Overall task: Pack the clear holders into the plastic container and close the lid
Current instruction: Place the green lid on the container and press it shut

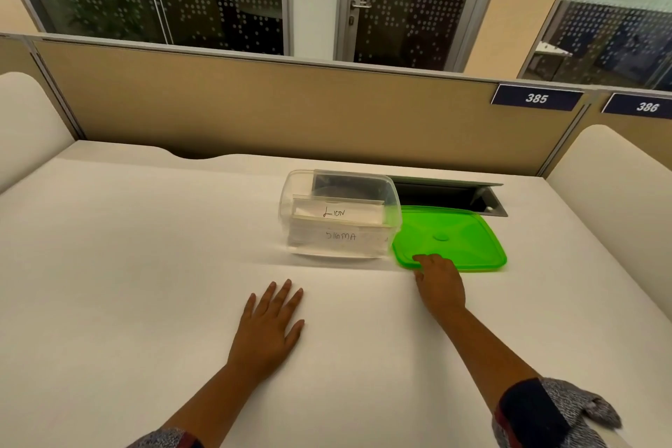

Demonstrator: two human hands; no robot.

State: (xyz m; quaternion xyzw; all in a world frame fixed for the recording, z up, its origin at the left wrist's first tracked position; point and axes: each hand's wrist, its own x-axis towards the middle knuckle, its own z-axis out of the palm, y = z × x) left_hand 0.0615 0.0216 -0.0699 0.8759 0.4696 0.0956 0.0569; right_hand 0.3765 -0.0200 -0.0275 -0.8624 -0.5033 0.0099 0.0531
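A clear plastic container (287,207) stands open on the white desk, right of centre. Inside it lie clear holders (338,225) with paper labels reading "LION" and "SIGMA". A green lid (458,236) lies flat on the desk, touching the container's right side. My right hand (438,284) reaches to the lid's near-left edge, fingertips on its rim; whether it grips the lid is unclear. My left hand (271,327) rests flat on the desk in front of the container, fingers spread, holding nothing.
A metal cable hatch (454,195) is sunk into the desk behind the lid, its flap raised. A beige partition (291,109) runs along the far edge, with curved white dividers at both sides. Number plates 385 (536,98) and 386 hang on the partition.
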